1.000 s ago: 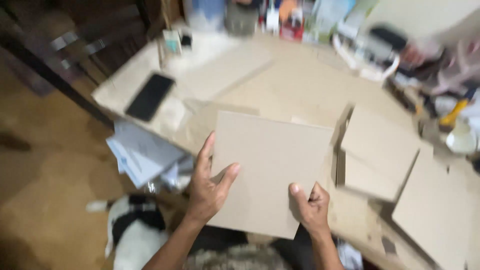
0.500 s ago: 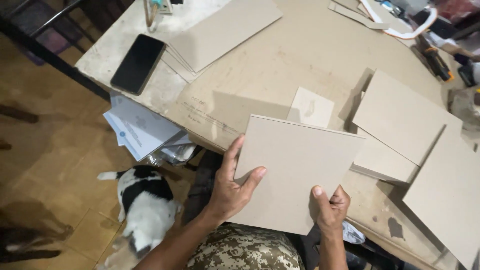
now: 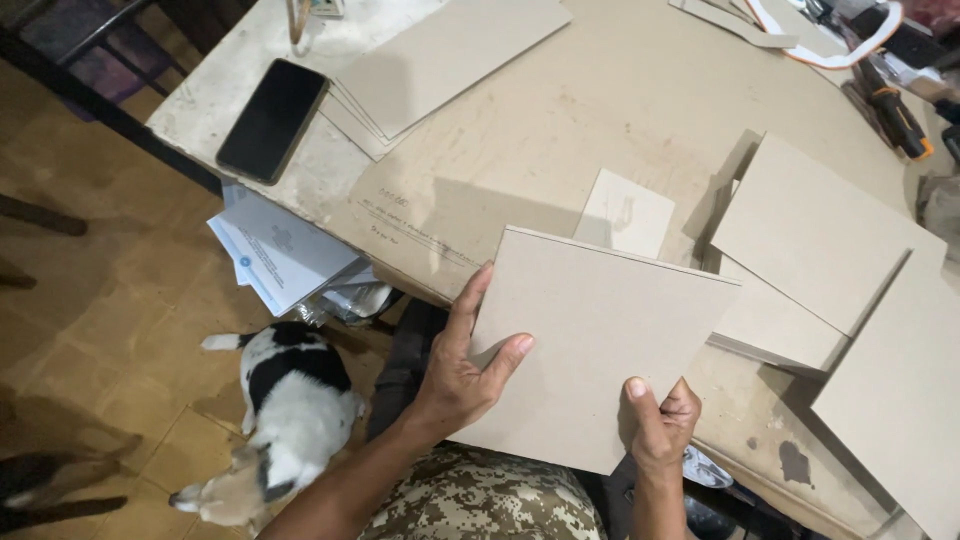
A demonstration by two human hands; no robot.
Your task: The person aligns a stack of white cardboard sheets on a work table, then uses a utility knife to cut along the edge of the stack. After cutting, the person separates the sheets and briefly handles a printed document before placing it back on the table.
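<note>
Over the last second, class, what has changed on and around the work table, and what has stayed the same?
The camera tipped downward, bringing the black-and-white dog on the floor into view. Both hands, left and right, kept their grip on the square grey cardboard sheet. The black phone and the other cardboard sheets stayed put.

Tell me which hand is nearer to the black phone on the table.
Left. The left hand grips the cardboard sheet's left edge, below and right of the black phone; the right hand holds the bottom edge, farther right.
</note>
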